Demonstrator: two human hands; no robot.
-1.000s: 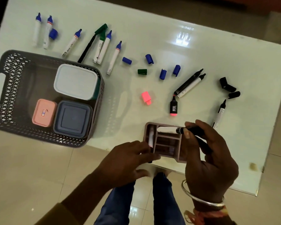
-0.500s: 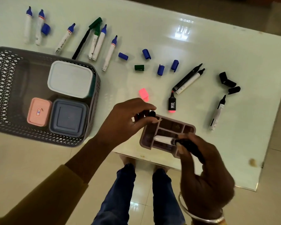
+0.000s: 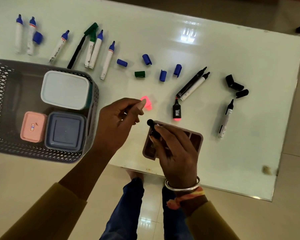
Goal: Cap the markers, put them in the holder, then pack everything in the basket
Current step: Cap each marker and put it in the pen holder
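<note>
The brown marker holder (image 3: 197,141) stands near the table's front edge. My right hand (image 3: 177,153) is over it and grips a black-capped marker (image 3: 151,124) that points down into a left compartment. My left hand (image 3: 119,120) reaches right, and its thumb and forefinger pinch the left edge of the pink cap (image 3: 148,105), which lies on the table. The black highlighter (image 3: 177,112) with a pink tip lies just right of it. Uncapped blue markers (image 3: 107,60), a green one (image 3: 91,47) and black ones (image 3: 193,84) lie further back, among loose blue caps (image 3: 146,59), a green cap (image 3: 140,74) and black caps (image 3: 234,84).
A grey lattice basket (image 3: 93,94) at the left overhangs the table's front edge. It holds a white box (image 3: 66,89), a pink box (image 3: 33,126) and a grey-blue box (image 3: 65,131). Another black marker (image 3: 226,118) lies at the right. My knees show below the table edge.
My left hand has left the holder and moved up to the pink cap. My right hand has swung the black-capped marker from lying across the holder to pointing down into it.
</note>
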